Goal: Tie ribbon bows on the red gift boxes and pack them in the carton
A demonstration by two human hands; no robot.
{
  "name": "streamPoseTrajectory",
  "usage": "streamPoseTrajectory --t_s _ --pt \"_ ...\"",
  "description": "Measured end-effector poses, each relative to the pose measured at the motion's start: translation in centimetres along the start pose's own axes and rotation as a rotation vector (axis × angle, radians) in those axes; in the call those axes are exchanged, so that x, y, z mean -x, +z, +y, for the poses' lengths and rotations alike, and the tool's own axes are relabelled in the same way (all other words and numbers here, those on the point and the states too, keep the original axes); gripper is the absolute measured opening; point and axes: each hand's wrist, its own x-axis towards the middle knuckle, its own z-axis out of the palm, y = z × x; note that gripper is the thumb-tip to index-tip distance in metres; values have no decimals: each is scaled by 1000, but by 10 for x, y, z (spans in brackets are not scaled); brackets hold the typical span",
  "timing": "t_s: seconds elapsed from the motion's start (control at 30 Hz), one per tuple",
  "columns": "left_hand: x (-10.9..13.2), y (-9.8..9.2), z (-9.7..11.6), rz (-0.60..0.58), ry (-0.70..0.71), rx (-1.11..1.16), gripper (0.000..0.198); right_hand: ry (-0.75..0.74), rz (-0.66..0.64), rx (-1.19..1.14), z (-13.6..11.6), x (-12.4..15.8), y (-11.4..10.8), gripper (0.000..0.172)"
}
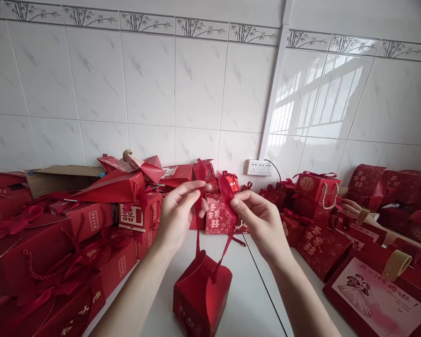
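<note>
A small red gift box (200,299) with curved top flaps stands on the white table in front of me. Its dark red ribbon (230,220) rises from the top in two strands. My left hand (182,210) pinches the left strand between thumb and fingers. On the other side, my right hand (259,217) grips the right strand the same way. Both strands are held up above the box, apart from each other and untied. The flaps lean toward each other with a gap between them.
Many red gift boxes (117,255) are piled on the left, some with ribbon bows. More stand on the right, including one with a wedding-couple picture (375,299). Behind are a cardboard box (63,180), a power strip (258,167) and a tiled wall. A seam crosses the white table (249,290).
</note>
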Motion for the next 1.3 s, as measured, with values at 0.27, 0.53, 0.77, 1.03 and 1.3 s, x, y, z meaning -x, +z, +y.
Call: streamPoseTrajectory --t_s 0.27,0.53,0.77,1.03,1.3 --pt "21 11 16 -285 -72 -219 18 -159 95 80 -2 3 6 14" --pt "24 16 20 -316 -144 -256 20 -155 43 -15 -5 9 11 13" --pt "30 18 23 -330 -131 -297 13 -66 144 -124 -10 9 13 35" --pt "22 18 17 -332 -155 -102 16 -137 110 -51 -12 11 4 8" --pt "9 6 7 -262 -123 -69 20 -351 -157 455 -16 13 -4 7"
